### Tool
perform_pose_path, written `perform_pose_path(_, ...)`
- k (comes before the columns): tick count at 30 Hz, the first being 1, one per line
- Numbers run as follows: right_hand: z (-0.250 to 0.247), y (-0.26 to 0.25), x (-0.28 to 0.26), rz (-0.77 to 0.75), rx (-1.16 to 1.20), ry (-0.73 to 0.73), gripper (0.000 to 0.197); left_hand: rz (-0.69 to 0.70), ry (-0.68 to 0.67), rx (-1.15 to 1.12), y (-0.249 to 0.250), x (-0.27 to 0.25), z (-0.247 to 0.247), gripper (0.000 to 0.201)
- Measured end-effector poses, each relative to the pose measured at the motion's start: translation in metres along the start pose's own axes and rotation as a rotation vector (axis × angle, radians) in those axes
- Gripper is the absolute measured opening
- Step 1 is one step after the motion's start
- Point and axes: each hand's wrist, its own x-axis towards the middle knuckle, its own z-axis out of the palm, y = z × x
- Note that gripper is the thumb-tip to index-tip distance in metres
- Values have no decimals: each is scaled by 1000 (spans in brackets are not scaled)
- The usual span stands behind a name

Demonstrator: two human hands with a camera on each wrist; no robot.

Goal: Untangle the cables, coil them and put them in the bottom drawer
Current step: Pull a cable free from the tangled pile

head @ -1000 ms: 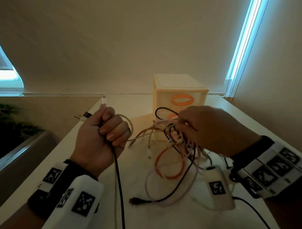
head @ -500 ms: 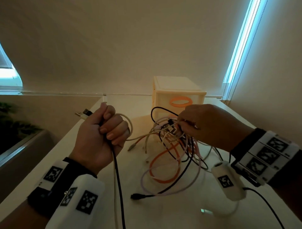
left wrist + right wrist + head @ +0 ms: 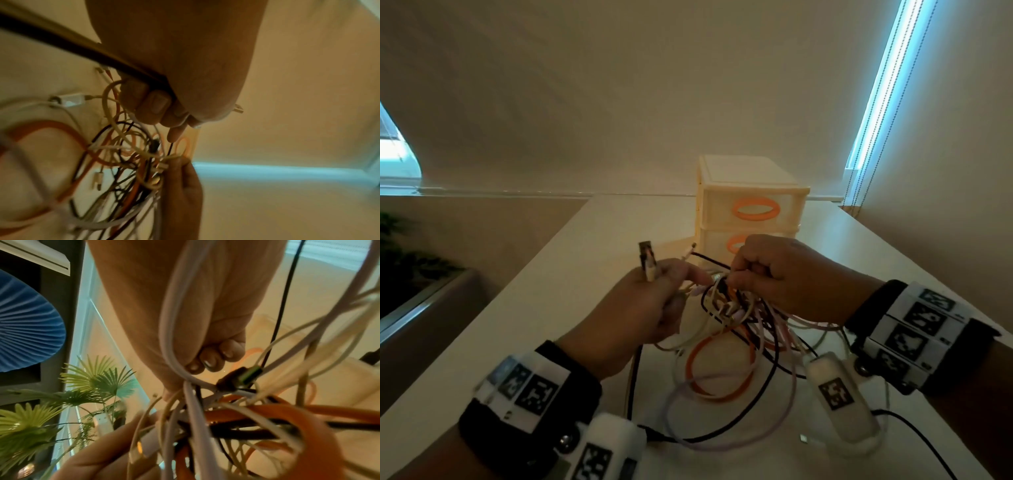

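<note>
A tangle of cables [image 3: 736, 329], white, black, orange and pale pink, hangs over the white table [image 3: 571, 274] in front of a small cream drawer unit [image 3: 751, 205] with orange oval handles. My left hand [image 3: 647, 308] grips a black cable and a beige cable, whose plug ends [image 3: 647, 260] stick up above the fist. My right hand [image 3: 774, 274] pinches strands at the top of the tangle and holds the knot [image 3: 232, 382] off the table. An orange loop [image 3: 722, 370] and a black cable lie below on the tabletop.
The drawer unit stands at the far middle of the table, close behind both hands. A window blind cord [image 3: 859, 171] hangs at the right. Potted palm plants [image 3: 41, 410] stand to the left beyond the table edge. White wrist camera pods [image 3: 839, 394] hang under my wrists.
My left hand has moved right and met the right hand at the tangle, still gripping its cables. The right hand has lifted the knot slightly higher.
</note>
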Motion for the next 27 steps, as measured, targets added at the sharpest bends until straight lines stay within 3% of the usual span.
perform_pose_path(4, 9, -12, 10, -34, -75, -24, 31, 15, -25, 215, -2, 0, 10, 54)
perform_pose_path(9, 20, -10, 0, -1, 3, -10, 17, 6, -50, 314, -1, 1, 3, 44)
perform_pose_path(13, 21, -7, -18, 53, 28, -150, 44, -35, -36, 291, 0, 2, 3, 35)
perform_pose_path(17, 17, -7, -29, 66, 71, -16, 40, -37, -3, 259, 1, 3, -2, 35)
perform_pose_path(22, 10, 10, -38, 37, 157, 182, 27, -41, 17, 346, 2, 3, -7, 49)
perform_pose_path(24, 12, 23, -40, 15, 102, 297, 28, -39, 42, 353, 1, 4, -10, 49)
perform_pose_path(27, 15, 29, -41, -54, 21, 286, 43, -57, 64, 305, -3, 7, -11, 46)
